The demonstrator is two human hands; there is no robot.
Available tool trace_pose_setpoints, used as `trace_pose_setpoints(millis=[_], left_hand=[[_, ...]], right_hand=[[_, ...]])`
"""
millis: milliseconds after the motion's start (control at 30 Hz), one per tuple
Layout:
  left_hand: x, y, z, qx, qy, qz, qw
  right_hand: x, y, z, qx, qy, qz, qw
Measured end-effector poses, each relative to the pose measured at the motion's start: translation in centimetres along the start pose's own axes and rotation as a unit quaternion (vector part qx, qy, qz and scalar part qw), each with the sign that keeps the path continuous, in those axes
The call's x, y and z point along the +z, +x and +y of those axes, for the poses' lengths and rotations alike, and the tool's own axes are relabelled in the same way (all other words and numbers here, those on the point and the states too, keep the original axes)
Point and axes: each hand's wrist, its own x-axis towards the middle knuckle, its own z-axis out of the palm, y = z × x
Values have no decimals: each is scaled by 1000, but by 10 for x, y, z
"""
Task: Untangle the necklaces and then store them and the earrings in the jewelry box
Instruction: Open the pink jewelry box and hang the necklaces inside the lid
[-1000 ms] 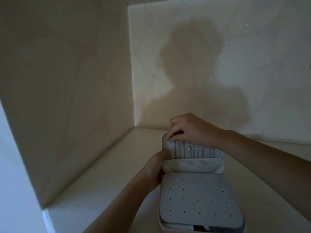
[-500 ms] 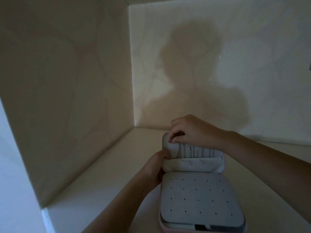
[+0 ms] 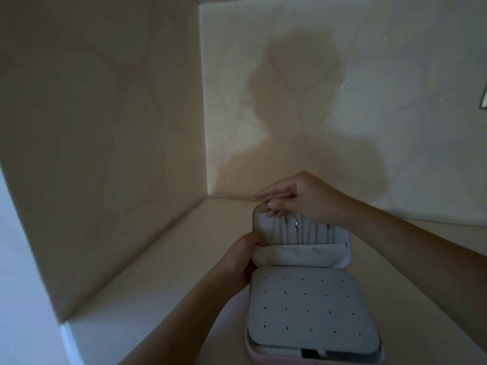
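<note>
A pink jewelry box (image 3: 316, 356) lies open on the pale table, its lid (image 3: 261, 225) standing upright at the far side. Several thin silver necklaces (image 3: 297, 230) hang down the lid's inside into a cloth pocket (image 3: 297, 255). A grey earring panel (image 3: 308, 309) dotted with small holes covers the base. My left hand (image 3: 242, 259) grips the lid's left edge near the hinge. My right hand (image 3: 295, 198) hovers over the lid's top edge, fingers stretched out to the left, fingertips by the necklace tops. I see no earrings.
The table (image 3: 147, 299) sits in a corner. A beige wall (image 3: 105, 127) runs along the left and a white wall (image 3: 369, 101) stands behind. The table's near-left edge (image 3: 66, 330) is visible.
My right hand has uncurled: its fingers, earlier bent down onto the lid's top, now stretch out leftward above it. The left hand and the box have stayed put.
</note>
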Motion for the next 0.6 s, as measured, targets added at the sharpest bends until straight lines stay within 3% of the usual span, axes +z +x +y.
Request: trace_pose_setpoints(millis=[200, 467, 600], left_hand=[[-1, -1, 1, 5, 6, 17, 1000], [2, -5, 2, 26, 10, -38, 999], [0, -4, 2, 16, 8, -11, 1000]], right_hand=[[0, -5, 0, 23, 21, -2, 1000], [6, -5, -7, 57, 69, 19, 996], [5, -6, -7, 82, 117, 18, 990]])
